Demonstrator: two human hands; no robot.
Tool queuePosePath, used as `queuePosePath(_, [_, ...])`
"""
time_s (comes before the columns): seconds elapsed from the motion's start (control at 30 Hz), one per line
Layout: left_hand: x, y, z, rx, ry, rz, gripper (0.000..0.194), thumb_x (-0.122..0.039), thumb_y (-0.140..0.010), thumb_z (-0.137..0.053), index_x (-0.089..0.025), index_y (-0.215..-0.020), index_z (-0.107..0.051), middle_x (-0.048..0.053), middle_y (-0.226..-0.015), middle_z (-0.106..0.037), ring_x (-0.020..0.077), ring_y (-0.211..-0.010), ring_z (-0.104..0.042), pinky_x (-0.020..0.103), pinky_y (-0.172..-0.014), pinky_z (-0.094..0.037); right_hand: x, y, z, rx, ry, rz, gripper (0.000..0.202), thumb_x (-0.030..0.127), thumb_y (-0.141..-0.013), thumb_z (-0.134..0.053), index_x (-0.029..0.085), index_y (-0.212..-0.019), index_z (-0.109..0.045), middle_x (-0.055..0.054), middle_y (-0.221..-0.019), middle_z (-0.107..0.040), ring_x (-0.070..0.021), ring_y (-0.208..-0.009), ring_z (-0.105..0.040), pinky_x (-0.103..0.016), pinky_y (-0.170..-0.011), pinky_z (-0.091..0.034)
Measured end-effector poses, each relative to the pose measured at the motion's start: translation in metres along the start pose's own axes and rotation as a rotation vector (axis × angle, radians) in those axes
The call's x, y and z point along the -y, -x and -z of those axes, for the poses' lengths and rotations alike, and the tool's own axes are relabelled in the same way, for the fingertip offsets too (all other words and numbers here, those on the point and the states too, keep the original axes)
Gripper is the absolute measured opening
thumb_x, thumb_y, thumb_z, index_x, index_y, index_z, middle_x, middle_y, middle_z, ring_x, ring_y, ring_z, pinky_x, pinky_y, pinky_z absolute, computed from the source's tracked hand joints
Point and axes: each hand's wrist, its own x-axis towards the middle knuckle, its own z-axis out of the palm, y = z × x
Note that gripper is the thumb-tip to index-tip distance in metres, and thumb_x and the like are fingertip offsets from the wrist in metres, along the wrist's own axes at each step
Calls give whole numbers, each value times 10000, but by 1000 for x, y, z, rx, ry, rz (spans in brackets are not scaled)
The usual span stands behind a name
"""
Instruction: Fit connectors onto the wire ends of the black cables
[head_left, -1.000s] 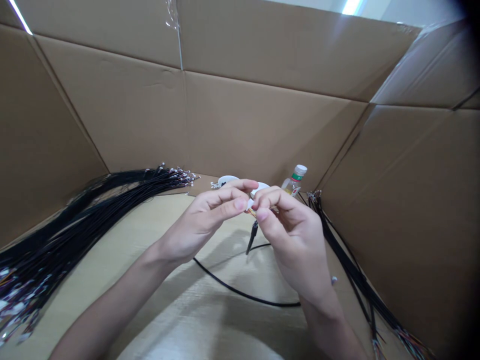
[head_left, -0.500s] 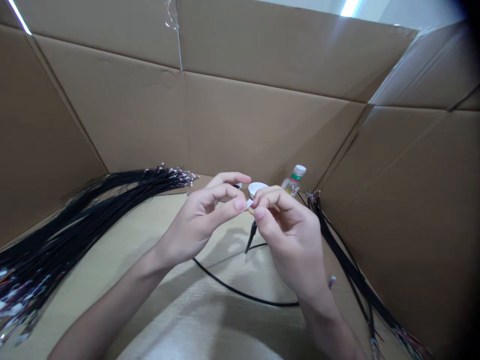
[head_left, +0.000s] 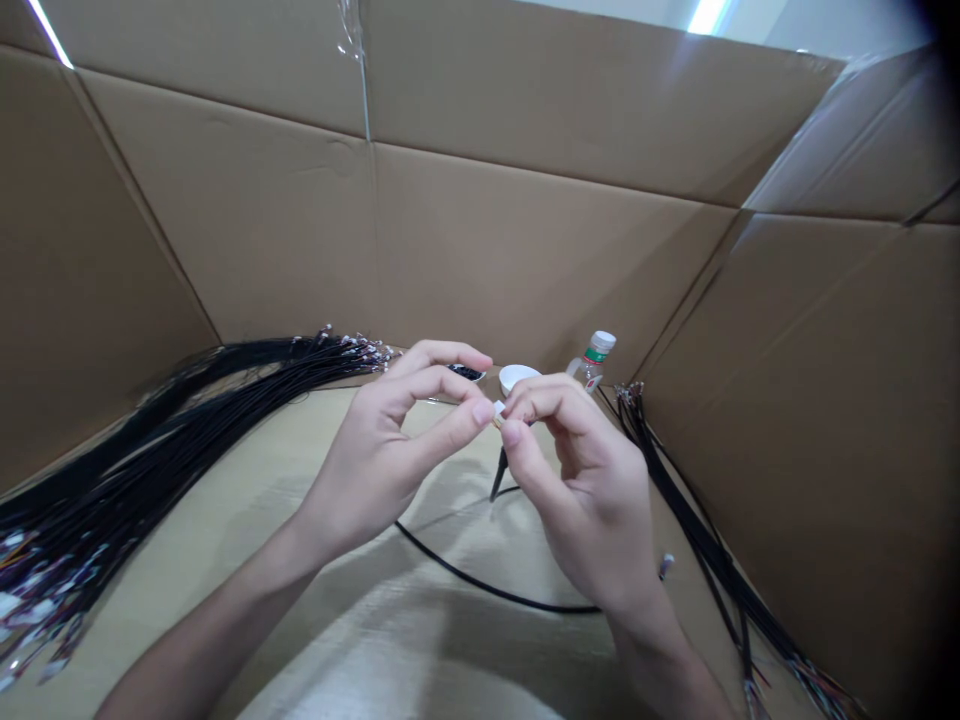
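Note:
A small white connector (head_left: 499, 408) with thin coloured wires is pinched between my two hands at the middle of the view. My left hand (head_left: 397, 440) has its thumb and index finger closed on the connector's left side. On the other side, my right hand (head_left: 581, 470) grips the connector and its wires between thumb and fingers. A black cable (head_left: 465, 577) loops over the table below my hands, and its thicker black end (head_left: 499, 470) hangs beneath my fingertips. The wires' far ends are hidden by my right fingers.
Black cable bundles lie at the left (head_left: 195, 430) and right (head_left: 694, 520). Behind my hands are a white bowl (head_left: 519, 378), a dark-filled dish (head_left: 466, 372) and a bottle (head_left: 592, 362). Cardboard walls (head_left: 525, 250) surround the table (head_left: 262, 500).
My left hand has shifted slightly left, showing more of the dark-filled dish. The connector stays between both hands, tilted a little differently.

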Motion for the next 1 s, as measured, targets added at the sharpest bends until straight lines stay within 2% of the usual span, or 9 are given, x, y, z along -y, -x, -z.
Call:
queuePosePath(0.13, [3,-2,-1,30,65,5,195,-407,-1005,-728,-278,-869,-781,5,-1239,-689,220,-1198,-615,382,-1159,-401,0,0,2,-2,-5,4,137,100,-1025,-598,217,-957,-618,2,-1016,-624,-161,-1019,-591,-336,-935,-453])
queuePosePath(0.33, [3,-2,0,18,10,-49,175,-396,-1009,-729,-285,-884,-780,1,-1239,-686,206,-1205,-607,352,-1150,-406,0,-1,2,-7,15,53,137,95,-1030,-600,217,-969,-605,3,-1024,-620,-156,-1021,-589,-331,-932,-453])
queuePosePath(0.47, [1,1,-2,38,93,-10,183,-393,-1019,-715,-273,-898,-781,-2,-1221,-690,189,-1196,-628,318,-1121,-438,0,0,1,-39,49,65,125,114,-1054,-581,217,-989,-611,-11,-1031,-616,-169,-1028,-587,-351,-942,-455])
queuePosePath(0.57, [0,2,-6,10,105,0,183,-367,-1024,-709,-252,-898,-774,9,-1213,-693,187,-1197,-633,307,-1095,-459,0,1,2,-34,61,89,126,112,-1057,-577,218,-1000,-613,-19,-1035,-623,-178,-1032,-594,-357,-944,-460])
queuePosePath(0.67, [1,1,-9,-24,63,-39,180,-346,-1024,-710,-246,-883,-761,12,-1196,-698,187,-1180,-628,314,-1095,-456,1,2,1,-20,77,82,123,116,-1062,-576,224,-1018,-613,-29,-1048,-629,-195,-1055,-600,-367,-956,-460])
queuePosePath(0.87, [4,2,-11,-66,32,-156,143,-315,-1026,-711,-261,-897,-745,20,-1206,-684,203,-1171,-607,351,-1085,-447,3,2,0,-84,18,29,125,143,-1070,-583,224,-984,-623,-25,-1020,-619,-186,-998,-584,-349,-912,-459])
queuePosePath(1.0, [3,4,-11,-74,19,-174,144,-299,-1033,-699,-265,-897,-730,12,-1209,-675,199,-1172,-600,355,-1082,-439,4,4,0,-41,-11,39,131,127,-1078,-547,218,-1009,-611,-25,-1019,-596,-179,-982,-569,-351,-909,-454])
